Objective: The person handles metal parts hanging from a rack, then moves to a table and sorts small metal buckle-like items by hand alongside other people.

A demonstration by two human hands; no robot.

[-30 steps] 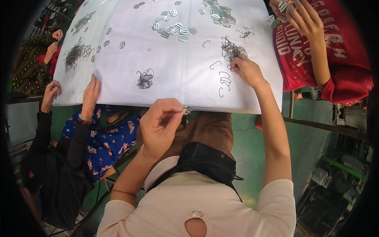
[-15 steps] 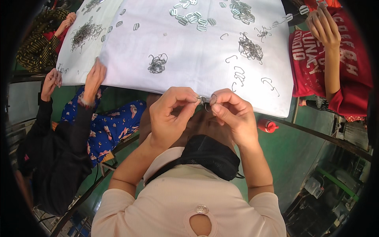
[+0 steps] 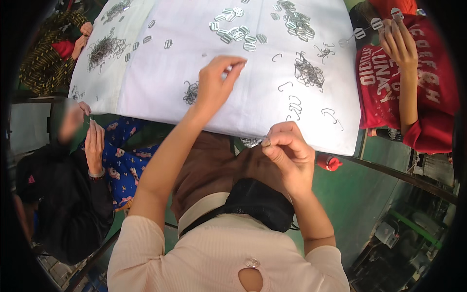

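Over the white-covered table (image 3: 160, 92), my left hand (image 3: 215, 87) is stretched forward, thumb and fingers drawn together in a pinch. Whatever is between its fingertips, if anything, is too small to make out. It partly covers a small pile of bent wire hooks (image 3: 191, 92), and flat metal buckles (image 3: 238, 33) lie beyond its fingertips. At the table's near edge, my right hand (image 3: 291, 158) pinches a small bunch of metal links (image 3: 251, 142), which hangs to the left of its fingertips above my lap.
Bigger heaps of wire hooks lie at right (image 3: 308, 72) and left (image 3: 106, 51). More buckles (image 3: 297, 22) rest at the far right. A red bottle (image 3: 329, 162) is beside the table edge. Co-workers sit left and right; one in a red shirt (image 3: 428, 82) holds up a chain of buckles (image 3: 377, 23).
My left hand has left my right hand and moved forward over the table. My right hand stays near the edge, slightly lower, with the metal links. The left co-worker's hands have moved off the table.
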